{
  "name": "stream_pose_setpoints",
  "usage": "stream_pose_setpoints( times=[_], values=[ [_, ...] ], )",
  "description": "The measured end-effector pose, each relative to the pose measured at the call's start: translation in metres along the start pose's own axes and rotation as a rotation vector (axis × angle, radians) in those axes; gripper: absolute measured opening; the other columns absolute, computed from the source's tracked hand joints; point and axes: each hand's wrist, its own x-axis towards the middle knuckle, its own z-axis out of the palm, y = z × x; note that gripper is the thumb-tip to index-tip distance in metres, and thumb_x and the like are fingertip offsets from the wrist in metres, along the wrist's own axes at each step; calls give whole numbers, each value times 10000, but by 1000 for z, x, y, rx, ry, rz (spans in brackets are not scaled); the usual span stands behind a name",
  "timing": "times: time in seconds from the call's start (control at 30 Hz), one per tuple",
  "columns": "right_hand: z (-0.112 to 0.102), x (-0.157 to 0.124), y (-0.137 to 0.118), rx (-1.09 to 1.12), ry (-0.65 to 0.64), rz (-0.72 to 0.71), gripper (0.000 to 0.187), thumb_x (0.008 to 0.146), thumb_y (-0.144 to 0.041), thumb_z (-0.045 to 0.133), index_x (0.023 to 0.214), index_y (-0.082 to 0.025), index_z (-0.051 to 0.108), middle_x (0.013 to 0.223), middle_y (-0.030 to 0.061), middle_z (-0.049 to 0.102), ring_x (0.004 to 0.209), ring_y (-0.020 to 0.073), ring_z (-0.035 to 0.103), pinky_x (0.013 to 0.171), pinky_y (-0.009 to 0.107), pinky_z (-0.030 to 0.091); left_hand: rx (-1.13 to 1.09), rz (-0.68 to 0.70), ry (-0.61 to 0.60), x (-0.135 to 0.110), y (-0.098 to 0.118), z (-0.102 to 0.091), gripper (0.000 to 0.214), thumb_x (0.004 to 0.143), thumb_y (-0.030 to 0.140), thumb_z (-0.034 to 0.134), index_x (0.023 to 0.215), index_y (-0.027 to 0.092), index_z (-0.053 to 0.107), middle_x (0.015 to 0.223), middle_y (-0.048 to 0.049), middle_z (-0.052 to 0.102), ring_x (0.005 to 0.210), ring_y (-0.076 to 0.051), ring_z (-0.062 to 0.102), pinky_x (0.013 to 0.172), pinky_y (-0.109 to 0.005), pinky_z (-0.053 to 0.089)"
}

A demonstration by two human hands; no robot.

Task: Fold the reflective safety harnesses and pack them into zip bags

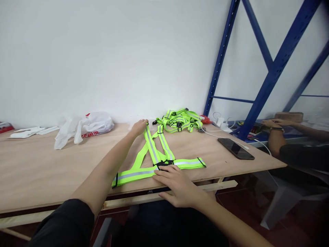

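A neon-green reflective strap vest (pixel 156 159) lies spread flat on the wooden table (pixel 38 171). My left hand (pixel 140 127) reaches far across and closes its fingers on the top end of one shoulder strap. My right hand (pixel 177 183) lies flat, fingers stretched out, pressing the waist band near its black buckle at the table's front edge. A heap of more green vests (pixel 180 120) sits behind, by the wall.
A white plastic bag (pixel 84 127) and white sheets (pixel 33 131) lie at the back left. A black phone (pixel 235 148) on a white cable lies at the right. Another person's arm (pixel 276 137) rests beyond the table's right end, by a blue rack (pixel 272 72).
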Motion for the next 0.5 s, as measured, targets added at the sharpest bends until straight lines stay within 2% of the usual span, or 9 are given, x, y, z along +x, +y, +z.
stream_pose_setpoints(
  times=[0.13,0.23,0.37,0.5],
  values=[
    [2,-3,-1,-10,1,4,515,908,-404,591,1387,-217,559,1462,86,563,1391,286,417,1136,474,286,108,-10,-97,-10,11,32,331,973,354,601,1243,163,597,1246,-103,611,1055,-226,631,897,-439,552],
    [4,-4,0,-10,9,3,503,915,-396,575,1386,-217,559,1475,84,550,1395,287,412,1147,481,268,177,-4,-155,-15,15,37,331,972,343,603,1250,164,597,1259,-107,607,1073,-233,627,908,-445,549],
    [2,1,-1,1,-7,3,500,908,-373,599,1382,-218,565,1464,70,562,1391,285,418,1151,486,280,242,18,-214,-12,26,20,337,969,349,606,1249,162,595,1270,-107,601,1091,-237,619,926,-458,538],
    [-7,2,5,28,-15,-6,501,896,-367,643,1376,-239,581,1477,75,548,1377,277,454,1148,470,334,251,72,-271,-18,44,-19,241,959,334,593,1118,170,669,1160,-117,670,1078,-264,627,940,-446,501]
  ],
)
